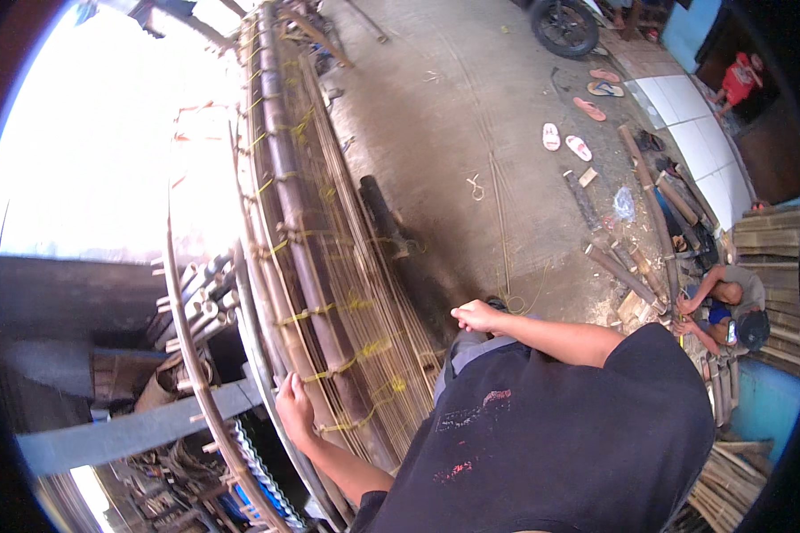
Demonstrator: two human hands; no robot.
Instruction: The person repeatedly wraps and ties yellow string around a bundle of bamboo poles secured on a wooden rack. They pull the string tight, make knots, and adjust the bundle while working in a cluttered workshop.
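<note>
- Nearby, a worker's left hand [296, 410] curled beside the slatted bamboo screen [364, 330] at left; whether it gripped anything could not be told.
- The right hand [477, 316] hung apart from the screen, fingers curled together, contents unclear.
- Yellow ties [393, 387] bound the screen's dark pole [286, 178].
- Beyond, a co-worker [748, 298] leaned near cut bamboo [620, 274]; sandals [589, 109] lay farther off.

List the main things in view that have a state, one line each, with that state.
Left hand, fingers curled; grip unclear
Right hand, fingers curled; grip unclear
Dark pole, lashed with yellow cord
Thin strips, lying side by side
Plastic bag, crumpled on the ground
Pale sandals, lying on the ground, unworn
Black wheel, upright
</note>
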